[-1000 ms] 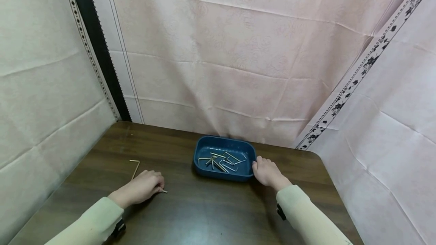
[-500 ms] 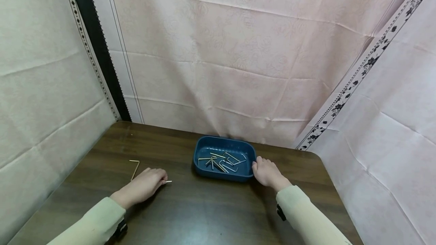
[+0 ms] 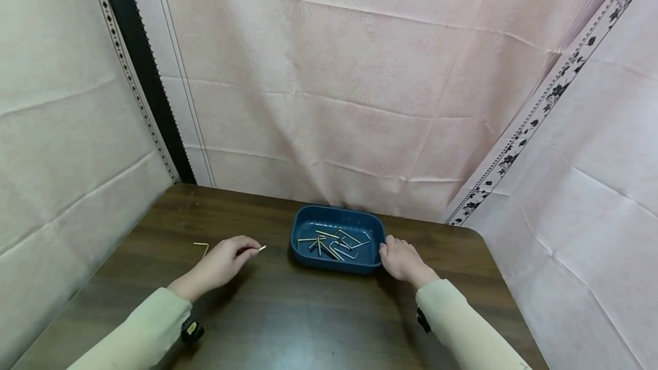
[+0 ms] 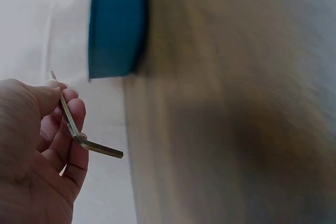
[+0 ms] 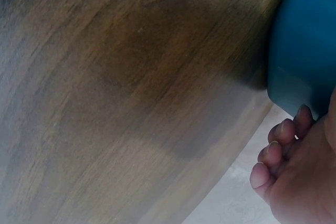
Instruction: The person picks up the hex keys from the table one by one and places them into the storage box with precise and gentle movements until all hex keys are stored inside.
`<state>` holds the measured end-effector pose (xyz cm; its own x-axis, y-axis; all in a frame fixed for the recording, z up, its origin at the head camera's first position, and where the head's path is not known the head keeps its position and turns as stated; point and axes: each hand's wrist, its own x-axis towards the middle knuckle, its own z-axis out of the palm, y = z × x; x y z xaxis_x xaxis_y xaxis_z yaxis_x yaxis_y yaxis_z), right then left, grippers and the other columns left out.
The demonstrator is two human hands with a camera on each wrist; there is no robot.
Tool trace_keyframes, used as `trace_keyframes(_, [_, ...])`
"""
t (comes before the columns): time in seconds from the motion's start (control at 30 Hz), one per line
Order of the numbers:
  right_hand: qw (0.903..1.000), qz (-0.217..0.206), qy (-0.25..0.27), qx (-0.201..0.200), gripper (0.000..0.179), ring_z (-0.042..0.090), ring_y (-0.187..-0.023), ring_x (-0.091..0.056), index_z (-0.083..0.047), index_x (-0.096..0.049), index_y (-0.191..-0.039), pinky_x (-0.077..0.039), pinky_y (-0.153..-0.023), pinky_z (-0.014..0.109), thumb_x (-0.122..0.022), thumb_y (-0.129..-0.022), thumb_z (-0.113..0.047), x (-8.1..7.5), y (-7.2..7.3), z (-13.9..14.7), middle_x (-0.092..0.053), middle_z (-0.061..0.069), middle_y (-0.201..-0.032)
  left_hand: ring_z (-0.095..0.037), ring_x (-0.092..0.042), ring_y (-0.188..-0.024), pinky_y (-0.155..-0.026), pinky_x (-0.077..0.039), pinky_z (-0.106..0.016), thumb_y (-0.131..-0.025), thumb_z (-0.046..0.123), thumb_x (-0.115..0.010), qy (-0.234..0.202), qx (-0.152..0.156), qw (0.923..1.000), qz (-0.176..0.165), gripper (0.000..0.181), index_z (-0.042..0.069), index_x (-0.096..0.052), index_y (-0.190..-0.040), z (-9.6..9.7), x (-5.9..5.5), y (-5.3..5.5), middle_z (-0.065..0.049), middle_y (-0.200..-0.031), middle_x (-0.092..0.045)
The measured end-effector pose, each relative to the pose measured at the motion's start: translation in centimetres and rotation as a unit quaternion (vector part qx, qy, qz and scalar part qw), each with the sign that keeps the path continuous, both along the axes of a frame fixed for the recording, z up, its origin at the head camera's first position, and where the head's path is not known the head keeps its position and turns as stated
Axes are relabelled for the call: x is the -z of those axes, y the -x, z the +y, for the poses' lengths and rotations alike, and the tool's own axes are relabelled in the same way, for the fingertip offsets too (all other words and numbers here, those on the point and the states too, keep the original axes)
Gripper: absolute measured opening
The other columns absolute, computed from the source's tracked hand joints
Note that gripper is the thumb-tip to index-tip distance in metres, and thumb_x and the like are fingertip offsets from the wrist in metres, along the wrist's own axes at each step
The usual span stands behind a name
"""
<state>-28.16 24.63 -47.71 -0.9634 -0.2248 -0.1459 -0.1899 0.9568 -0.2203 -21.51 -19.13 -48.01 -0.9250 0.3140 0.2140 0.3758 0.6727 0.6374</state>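
My left hand (image 3: 226, 258) pinches a brass-coloured hex key between thumb and fingers, above the table. In the left wrist view the hex key's short arm (image 4: 102, 148) sticks out past the fingers, bent from the long arm. A blue tray (image 3: 336, 267) stands to the right of that hand, with several loose hex keys (image 3: 329, 250) inside. At the tray's right end my right hand (image 3: 403, 258) holds its edge between thumb and index finger; the other fingers (image 5: 270, 153) are curled beside it. Another hex key (image 3: 201, 244) lies on the table behind the left hand, partly hidden.
The brown wooden table (image 3: 288, 313) has rounded far corners. Pale cloth curtains (image 3: 329, 101) hang at the back and both sides, close to the table's edges. The tray stands near the back edge.
My left hand has lifted the hex key from the table, moving it forward and a little right, and turned so the thumb shows. The right hand and tray have stayed put.
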Motion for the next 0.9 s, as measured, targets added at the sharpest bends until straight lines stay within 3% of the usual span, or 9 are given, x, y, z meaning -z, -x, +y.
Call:
trace_keyframes(0.13, [1.0, 0.0, 0.002, 0.0, 0.034, 0.025, -0.089, -0.048, -0.004, -0.05, -0.118, -0.042, -0.085, 0.044, -0.036, -0.103, -0.032, 0.0, 0.0, -0.1, -0.054, 0.006, -0.096, -0.013, -0.057, -0.083, -0.073, -0.049, -0.035, -0.098, 0.021, -0.058, -0.049, -0.008, 0.9985, -0.023, 0.012, 0.017, -0.067, -0.105, 0.7, -1.0, 0.5, 0.005, -0.096, -0.064])
trace_keyframes(0.57, [1.0, 0.0, 0.005, 0.001, 0.032, 0.024, -0.086, -0.047, -0.007, -0.051, -0.114, -0.04, -0.081, 0.041, -0.036, -0.104, -0.032, 0.0, 0.1, 0.0, -0.051, 0.003, -0.09, -0.018, -0.056, -0.086, -0.078, -0.049, -0.035, -0.1, 0.021, -0.053, -0.118, 0.0, 0.9929, -0.011, 0.017, 0.013, -0.063, -0.111, 5.2, -3.3, 2.0, -0.003, -0.099, -0.063])
trace_keyframes(0.9, [1.0, 0.0, 0.003, 0.001, 0.033, 0.024, -0.088, -0.048, -0.006, -0.052, -0.115, -0.04, -0.083, 0.043, -0.036, -0.104, -0.032, 0.1, 0.2, -0.1, -0.053, 0.004, -0.095, -0.018, -0.055, -0.083, -0.073, -0.049, -0.031, -0.1, 0.021, -0.054, -0.166, 0.024, 0.9859, -0.008, 0.014, 0.017, -0.061, -0.111, 9.2, -3.8, 3.7, 0.001, -0.095, -0.06])
